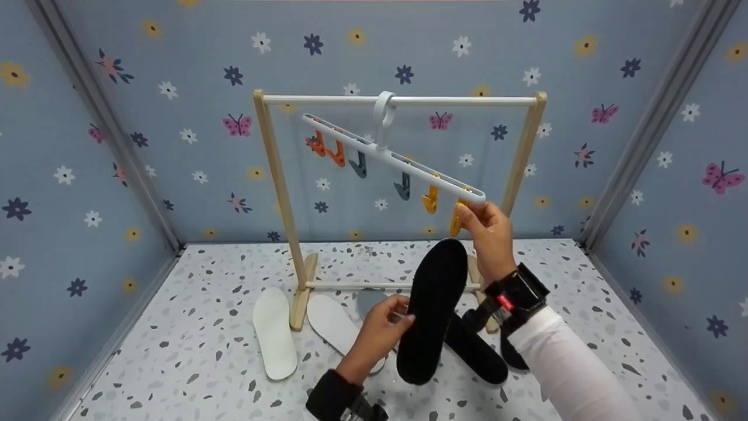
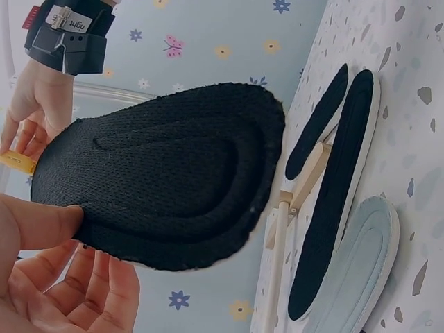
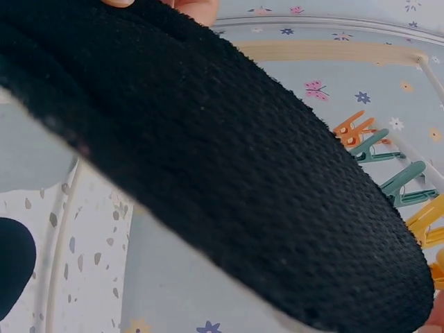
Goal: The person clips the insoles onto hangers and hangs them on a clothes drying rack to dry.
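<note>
My left hand (image 1: 383,327) pinches a black insole (image 1: 435,310) by its edge, thumb on the face, and holds it up at a slant below the hanger. In the left wrist view the black insole (image 2: 173,173) fills the middle. My right hand (image 1: 491,237) pinches the end yellow clip (image 1: 457,217) on the white clip hanger (image 1: 380,153), just above the insole's upper tip. The hanger hooks over the rack's top bar and tilts down toward my right hand. Its other clips are orange (image 1: 336,155), dark green (image 1: 403,186) and yellow (image 1: 430,196), with nothing in them.
A rack with wooden posts (image 1: 280,193) and a white top bar (image 1: 467,101) stands on the speckled floor (image 1: 216,327). A cream insole (image 1: 274,333), a white insole (image 1: 330,321), a partly hidden grey insole (image 1: 371,299) and black insoles (image 1: 476,351) lie around its base. Flowered walls enclose the space.
</note>
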`<state>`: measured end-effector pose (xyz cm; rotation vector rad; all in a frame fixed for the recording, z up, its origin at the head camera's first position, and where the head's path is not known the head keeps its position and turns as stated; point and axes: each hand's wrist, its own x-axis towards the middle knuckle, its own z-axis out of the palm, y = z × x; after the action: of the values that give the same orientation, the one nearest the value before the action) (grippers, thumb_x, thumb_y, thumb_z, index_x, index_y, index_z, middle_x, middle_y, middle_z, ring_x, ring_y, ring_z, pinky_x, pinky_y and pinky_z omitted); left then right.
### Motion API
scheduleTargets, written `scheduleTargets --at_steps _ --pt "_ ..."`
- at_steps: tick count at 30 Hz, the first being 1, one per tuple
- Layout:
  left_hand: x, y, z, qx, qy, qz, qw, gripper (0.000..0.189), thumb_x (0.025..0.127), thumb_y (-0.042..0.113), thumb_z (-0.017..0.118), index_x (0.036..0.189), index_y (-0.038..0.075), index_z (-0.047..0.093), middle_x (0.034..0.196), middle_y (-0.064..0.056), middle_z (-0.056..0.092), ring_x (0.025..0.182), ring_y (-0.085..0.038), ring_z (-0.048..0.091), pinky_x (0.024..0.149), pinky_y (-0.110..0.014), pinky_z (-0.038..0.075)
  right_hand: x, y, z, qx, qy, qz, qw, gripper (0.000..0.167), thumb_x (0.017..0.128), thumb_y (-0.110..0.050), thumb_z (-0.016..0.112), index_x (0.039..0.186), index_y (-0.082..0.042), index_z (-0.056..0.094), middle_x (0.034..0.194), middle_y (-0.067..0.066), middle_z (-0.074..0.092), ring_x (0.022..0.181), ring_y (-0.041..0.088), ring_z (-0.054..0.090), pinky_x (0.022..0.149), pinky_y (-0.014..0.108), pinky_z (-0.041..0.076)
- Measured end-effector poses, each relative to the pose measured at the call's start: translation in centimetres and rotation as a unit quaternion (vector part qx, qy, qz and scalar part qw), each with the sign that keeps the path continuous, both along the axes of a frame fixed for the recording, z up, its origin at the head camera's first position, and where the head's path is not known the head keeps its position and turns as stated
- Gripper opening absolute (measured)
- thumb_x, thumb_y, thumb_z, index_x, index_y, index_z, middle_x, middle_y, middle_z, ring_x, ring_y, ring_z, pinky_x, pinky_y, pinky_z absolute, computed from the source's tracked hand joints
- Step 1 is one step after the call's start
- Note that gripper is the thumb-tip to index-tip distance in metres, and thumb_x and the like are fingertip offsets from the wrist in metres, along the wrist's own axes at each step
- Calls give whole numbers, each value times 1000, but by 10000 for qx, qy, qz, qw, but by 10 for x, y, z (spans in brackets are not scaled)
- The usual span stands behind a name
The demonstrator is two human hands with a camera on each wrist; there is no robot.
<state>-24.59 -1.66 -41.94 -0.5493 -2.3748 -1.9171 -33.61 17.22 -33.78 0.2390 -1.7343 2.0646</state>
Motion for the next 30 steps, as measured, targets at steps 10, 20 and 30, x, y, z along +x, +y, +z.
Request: scheduleTargets --at_steps 10,20,30 --pt "-1 1 1 21 -64 -45 10000 16 90 -1 57 106 -3 61 97 -16 61 81 -22 56 68 -28 46 1 -1 1 -109 18 40 9999 14 91 -6 61 102 3 60 86 0 63 81 12 59 76 27 50" --pt "-23 3 -30 282 -36 -97 9995 19 92 4 58 110 2 61 99 -10 61 82 -17 56 68 -26 46 1 -2 2 -39 -25 77 10000 21 92 -7 60 108 6 59 90 3 64 82 13 60 80 31 51" --pt "-24 5 -28 368 127 -58 9992 19 92 8 60 110 4 62 99 -9 62 88 -18 56 76 -30 46 1 -2 1 -171 24 99 9998 15 92 -5 59 103 4 61 84 2 62 76 13 59 75 26 52"
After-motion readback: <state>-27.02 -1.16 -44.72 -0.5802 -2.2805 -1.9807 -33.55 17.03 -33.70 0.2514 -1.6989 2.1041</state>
